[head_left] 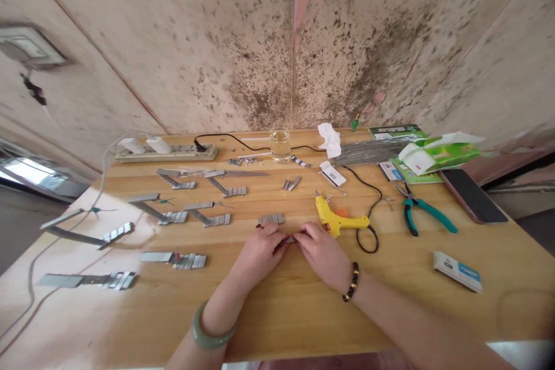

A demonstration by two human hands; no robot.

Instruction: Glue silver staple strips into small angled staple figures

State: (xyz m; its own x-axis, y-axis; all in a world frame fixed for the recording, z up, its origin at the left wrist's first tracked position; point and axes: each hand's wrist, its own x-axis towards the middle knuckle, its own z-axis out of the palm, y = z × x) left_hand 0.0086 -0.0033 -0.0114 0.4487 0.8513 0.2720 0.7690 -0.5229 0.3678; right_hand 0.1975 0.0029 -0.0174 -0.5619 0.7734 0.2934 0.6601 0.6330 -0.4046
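Observation:
My left hand [263, 250] and my right hand [321, 251] meet over the middle of the table. The fingers of both are pinched on a small grey metal piece [289, 239], largely covered by the fingertips. Just beyond my left fingers lies a flat grey ridged strip [272, 218]. A yellow glue gun [340, 221] rests right beside my right hand, nozzle pointing up and left. On the left stand several bent grey assemblies [202, 217] of joined strips, while a longer flat one [89, 281] lies near the left edge.
Behind are a power strip [169, 153], a glass of pale liquid [281, 147], a bundle of thin wires [373, 150] and a crumpled tissue [329, 140]. Rightward lie teal-handled pliers [429, 214], a phone [474, 196], a green tissue pack [442, 153] and a small box [457, 272].

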